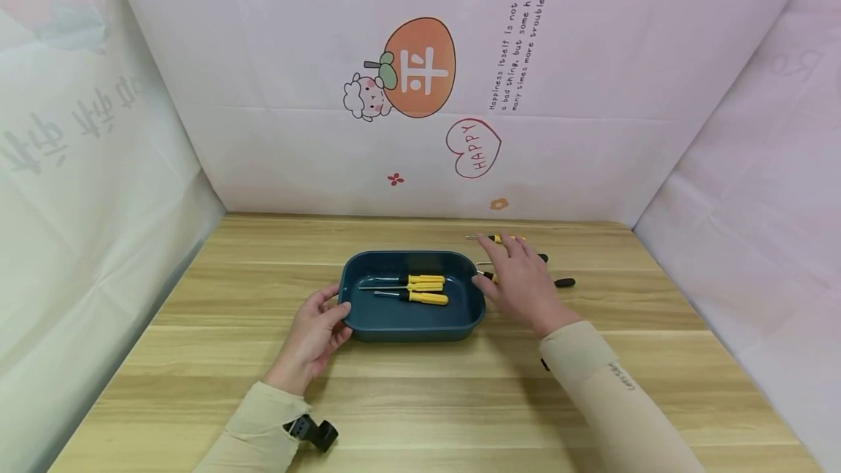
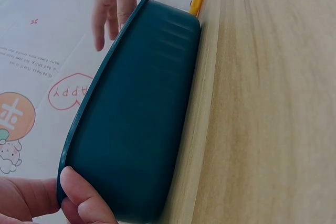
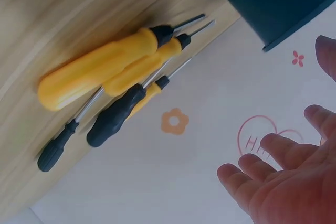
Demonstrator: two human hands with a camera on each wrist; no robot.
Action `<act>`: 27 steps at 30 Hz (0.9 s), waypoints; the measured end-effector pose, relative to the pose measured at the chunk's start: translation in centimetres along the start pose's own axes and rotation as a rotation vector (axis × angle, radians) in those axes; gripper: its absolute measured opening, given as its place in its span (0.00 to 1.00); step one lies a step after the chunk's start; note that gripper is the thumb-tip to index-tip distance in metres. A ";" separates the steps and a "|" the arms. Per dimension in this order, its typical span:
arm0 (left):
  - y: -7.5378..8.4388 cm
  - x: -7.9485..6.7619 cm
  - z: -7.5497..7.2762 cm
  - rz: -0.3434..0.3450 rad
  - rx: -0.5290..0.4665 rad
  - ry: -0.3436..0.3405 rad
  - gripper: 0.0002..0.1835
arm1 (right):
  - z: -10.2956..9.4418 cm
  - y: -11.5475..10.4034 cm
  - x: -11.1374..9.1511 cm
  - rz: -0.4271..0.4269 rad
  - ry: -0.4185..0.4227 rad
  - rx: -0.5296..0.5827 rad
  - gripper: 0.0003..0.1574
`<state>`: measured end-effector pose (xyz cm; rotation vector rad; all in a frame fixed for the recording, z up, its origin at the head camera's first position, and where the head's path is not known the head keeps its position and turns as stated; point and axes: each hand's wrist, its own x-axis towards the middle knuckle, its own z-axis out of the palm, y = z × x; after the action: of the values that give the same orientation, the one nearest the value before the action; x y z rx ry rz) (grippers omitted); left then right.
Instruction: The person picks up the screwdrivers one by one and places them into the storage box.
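My left hand [image 1: 310, 333] grips the left end of a dark blue rectangular tray [image 1: 414, 336], thumb over its rim and fingers against the outside wall. Inside the tray lie three screwdrivers [image 1: 428, 298] with yellow handles and dark collars. Over the tray's right end, my right hand [image 1: 525, 285] hovers with fingers spread and holds nothing. Below it on the table are several more screwdrivers; the right wrist view shows a thick yellow-handled screwdriver [image 3: 100, 66], a black-handled screwdriver [image 3: 116, 115] and a slim black-handled one [image 3: 55, 148]. In the head view this hand partly hides them.
The wooden table [image 1: 420, 400] ends at a white printed sheet [image 1: 296, 166] behind it, with white sheets on both sides. A yellow-handled screwdriver [image 1: 482, 238] lies near the table's back edge. A black wrist device [image 1: 315, 431] sits on my left sleeve.
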<state>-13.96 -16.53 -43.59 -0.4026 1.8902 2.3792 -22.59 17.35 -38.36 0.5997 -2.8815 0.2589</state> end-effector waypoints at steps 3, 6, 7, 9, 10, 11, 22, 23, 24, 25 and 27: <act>0.0 -0.1 0.0 -0.001 -0.002 -0.005 0.28 | -0.1 0.6 -0.1 0.034 -0.008 0.012 0.48; 0.1 -0.1 0.0 -0.004 -0.003 -0.007 0.28 | -0.2 1.1 -0.2 0.055 -0.017 0.031 0.48; 0.1 -0.1 -0.1 -0.005 -0.004 -0.008 0.28 | -0.2 1.3 -0.2 0.055 -0.018 0.036 0.49; 0.0 0.0 0.0 -0.009 -0.002 -0.004 0.28 | -0.2 1.8 -0.4 0.061 -0.025 0.049 0.49; 0.0 0.0 0.0 -0.010 -0.002 -0.003 0.28 | -0.1 2.0 -0.5 0.063 -0.027 0.052 0.49; 0.1 0.1 0.0 -0.010 -0.002 0.000 0.27 | -0.1 2.2 -0.6 0.064 -0.027 0.054 0.49; 0.0 0.0 0.0 -0.005 -0.006 -0.003 0.27 | 0.6 3.7 -1.9 0.072 -0.021 0.083 0.49; 0.0 0.0 0.0 -0.005 -0.007 -0.003 0.27 | 0.7 3.8 -2.0 0.073 -0.021 0.078 0.49; 0.0 -0.1 0.0 -0.004 -0.008 -0.004 0.27 | 0.7 3.8 -2.1 0.073 -0.021 0.076 0.50; 0.0 -0.1 0.0 -0.005 -0.009 -0.004 0.28 | 0.8 3.9 -2.2 0.074 -0.021 0.072 0.50; 0.0 -0.1 0.0 -0.004 -0.010 -0.005 0.28 | 0.9 4.1 -2.3 0.079 -0.025 0.065 0.50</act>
<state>-13.87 -16.53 -43.55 -0.4001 1.8744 2.3855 -22.32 21.70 -40.32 0.5036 -2.9345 0.3598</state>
